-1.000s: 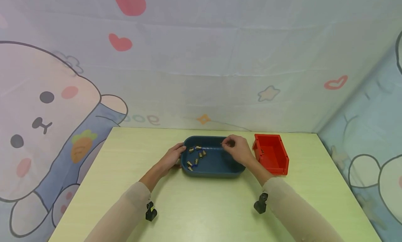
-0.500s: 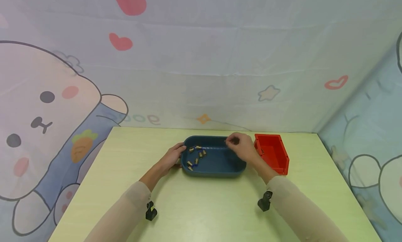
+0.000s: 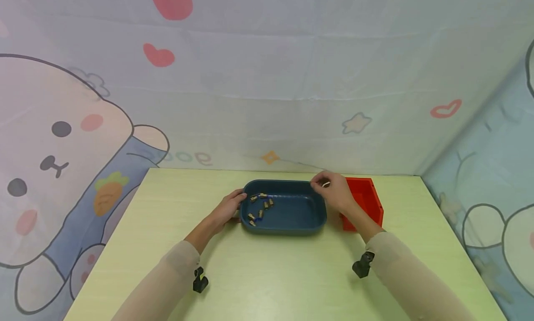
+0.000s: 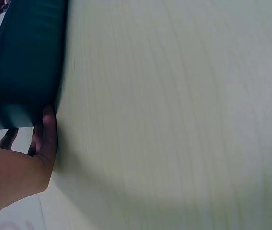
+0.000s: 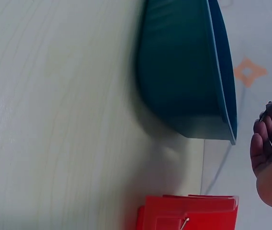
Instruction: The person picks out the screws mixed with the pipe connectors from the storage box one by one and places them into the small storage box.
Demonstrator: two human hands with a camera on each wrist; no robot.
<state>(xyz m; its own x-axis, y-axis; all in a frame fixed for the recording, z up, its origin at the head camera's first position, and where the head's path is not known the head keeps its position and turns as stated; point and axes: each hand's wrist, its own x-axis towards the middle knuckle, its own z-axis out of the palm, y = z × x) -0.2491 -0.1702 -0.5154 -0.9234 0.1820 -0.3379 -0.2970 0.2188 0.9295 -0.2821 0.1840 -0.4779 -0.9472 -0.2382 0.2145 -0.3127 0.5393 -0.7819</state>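
A dark blue oval-cornered tray (image 3: pixel 288 230) sits on the table, with several small brass-coloured fittings (image 3: pixel 266 204) toward its left end, some with blue parts. My left hand (image 3: pixel 227 206) grips the tray's left end, thumb at the rim and fingers against the outer wall, as the left wrist view shows (image 4: pixel 18 165). Above the tray's right back corner, my right hand (image 3: pixel 333 191) pinches a small thin dark piece (image 5: pixel 264 115) between thumb and forefinger; its kind cannot be told. A thin pale line shows along the curled fingers (image 5: pixel 260 148).
To the right of the tray stands a red bin (image 3: pixel 377 205), partly behind my right forearm. A small screw-like metal piece (image 5: pixel 185 223) shows at it. The pale wooden table (image 3: pixel 267 274) ends at a printed cloth (image 3: pixel 267 103) behind.
My right hand has moved right and slightly back, from over the tray to its right corner, overlapping the red bin. The left hand and the tray stay in place.
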